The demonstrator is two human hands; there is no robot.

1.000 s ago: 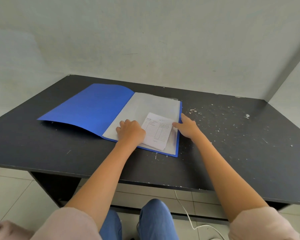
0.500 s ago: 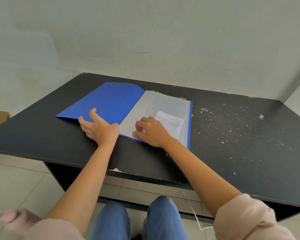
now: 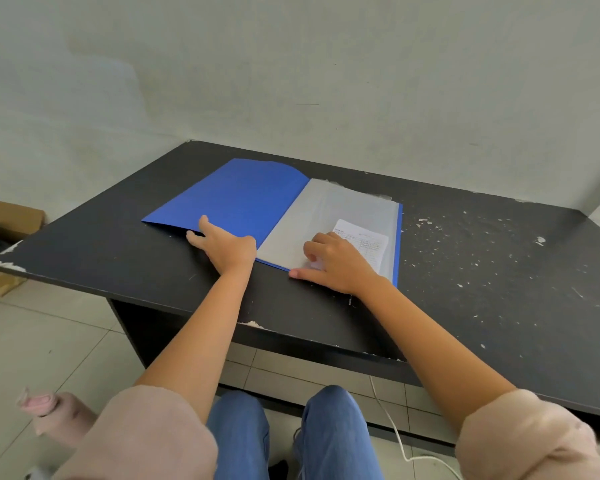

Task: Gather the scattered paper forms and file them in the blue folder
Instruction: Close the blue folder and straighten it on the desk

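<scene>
The blue folder [image 3: 243,199] lies open on the black desk [image 3: 482,271], its blue cover to the left and a grey plastic sleeve page [image 3: 326,209] to the right. A white printed paper form [image 3: 371,244] shows in the near right part of that page, seemingly under the sleeve. My left hand [image 3: 227,249] touches the near edge of the blue cover, thumb and forefinger spread; whether any fingers are under the edge is hidden. My right hand [image 3: 340,265] rests on the sleeve page beside the form, fingers loosely bent, thumb flat on the desk.
The desk's right half is scuffed with white specks. A cardboard box [image 3: 7,220] stands on the tiled floor at the left. A white cable [image 3: 392,424] hangs under the desk near my knees. Walls close in behind and to the right.
My left hand left the form and moved left to the blue cover's near edge. My right hand moved from the folder's right edge onto the sleeve page. The form now lies farther right.
</scene>
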